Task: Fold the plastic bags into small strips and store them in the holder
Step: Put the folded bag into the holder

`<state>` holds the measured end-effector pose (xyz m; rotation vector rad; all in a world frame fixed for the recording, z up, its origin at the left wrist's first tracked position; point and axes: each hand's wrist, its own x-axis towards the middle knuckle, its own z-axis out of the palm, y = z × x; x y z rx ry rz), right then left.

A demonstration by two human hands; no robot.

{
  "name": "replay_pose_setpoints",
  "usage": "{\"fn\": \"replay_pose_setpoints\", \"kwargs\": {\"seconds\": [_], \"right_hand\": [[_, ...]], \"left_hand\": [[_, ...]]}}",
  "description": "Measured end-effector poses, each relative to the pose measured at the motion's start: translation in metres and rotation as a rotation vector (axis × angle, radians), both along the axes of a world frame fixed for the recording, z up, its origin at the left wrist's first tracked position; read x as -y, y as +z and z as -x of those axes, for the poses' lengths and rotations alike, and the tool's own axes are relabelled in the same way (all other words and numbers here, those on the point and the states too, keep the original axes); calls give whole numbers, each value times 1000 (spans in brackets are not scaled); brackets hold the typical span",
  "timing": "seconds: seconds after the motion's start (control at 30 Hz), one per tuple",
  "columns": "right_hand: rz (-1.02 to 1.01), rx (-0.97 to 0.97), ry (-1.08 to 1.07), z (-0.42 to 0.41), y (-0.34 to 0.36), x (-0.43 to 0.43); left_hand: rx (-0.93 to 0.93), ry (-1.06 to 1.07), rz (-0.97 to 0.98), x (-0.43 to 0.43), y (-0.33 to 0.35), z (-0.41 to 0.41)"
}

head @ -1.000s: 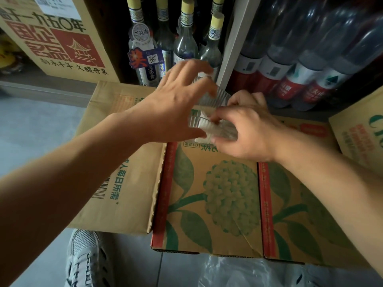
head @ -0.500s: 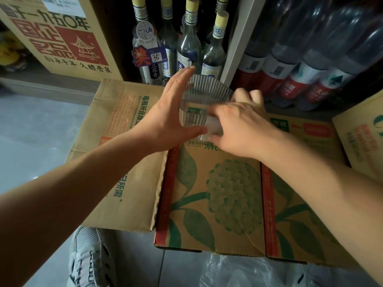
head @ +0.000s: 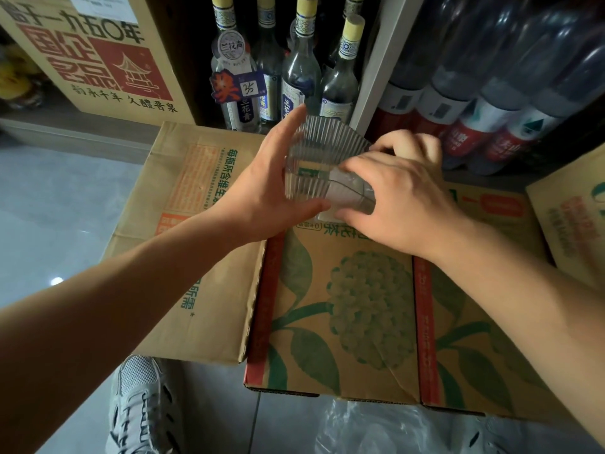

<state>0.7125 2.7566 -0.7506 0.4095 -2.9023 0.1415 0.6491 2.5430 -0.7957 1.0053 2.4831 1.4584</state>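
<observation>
Moved since earlier: the left hand [head: 262, 188], which a second ago was spread above the holder [head: 324, 145], now lies flat along its side, and more of the ribbed rim shows beyond the fingertips. The right hand [head: 402, 198] has stayed at the holder with the folded bag [head: 350, 194].
Left hand: grasping the holder, with straight fingers along its far-left side and the thumb under its near side, so the cup is clamped between them.
Right hand: fingers curled, pinching the folded bag and pressing it toward the holder.
Holder: a clear ribbed plastic cup, tilted, at the far-left corner of the flower-printed carton [head: 343, 322], just beside the seam with the plain carton [head: 196, 224].
Folded bag: a pale, compact wad seen through the holder's clear wall. It looks partly inside, but how deep cannot be told.
Step in hand: storing, as I judge it. The folding of this bag seems done and it is being tucked into the holder.
Next move calls for: a steady brace from the left hand while the right pushes the wad fully in and lets go without it springing open. The thin cup could flex or slip if squeezed hard.
Still to do: a loose clear plastic bag [head: 376, 427] lies on the floor beyond the carton's near edge, likely waiting to be folded.
Around: glass liquor bottles [head: 301, 77] and water bottles [head: 474, 93] stand past the far edge, and a grey shoe [head: 137, 398] sits near the plain carton's near edge.
</observation>
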Motion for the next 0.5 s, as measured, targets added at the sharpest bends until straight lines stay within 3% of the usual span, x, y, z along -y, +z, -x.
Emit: {"fn": "replay_pose_setpoints", "kwargs": {"seconds": [0.5], "right_hand": [[-57, -19, 27, -3, -11, 2]], "left_hand": [[23, 30, -2, -1, 1, -3]]}}
